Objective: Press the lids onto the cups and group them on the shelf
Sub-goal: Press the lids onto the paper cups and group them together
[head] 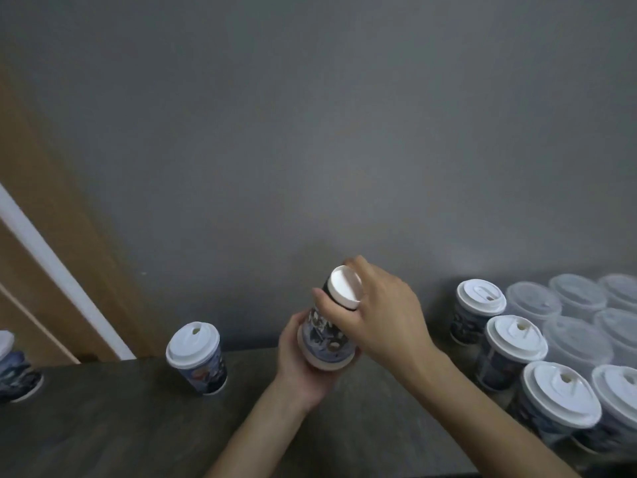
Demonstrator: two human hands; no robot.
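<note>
The left hand point(303, 360) is curled around the bottom of a paper cup point(325, 336) and holds it up in the air above the dark wooden shelf point(120, 426). The cup is tipped, with its top leaning away toward the gray wall point(310, 132). The right hand point(382, 312) comes in from the right side and wraps around the top part of the same cup, with the thumb in front and the fingers point(355, 262) bent over the back. A white lid point(344, 282) sits on the cup's top, right between the thumb and fingers of that hand. So the cup is gripped at both ends, one hand low and one hand high. To the left, a cup with a lid on point(197, 357) stands alone on the shelf, well apart from the hands. Another cup point(15, 370) peeks in at the far left edge. To the right, a bunch of cups with white lids point(513, 336) stand close together, and just behind them sit clear lidded cups point(579, 294), a bit blurry. A wooden door frame point(41, 236) leans along the left side.
</note>
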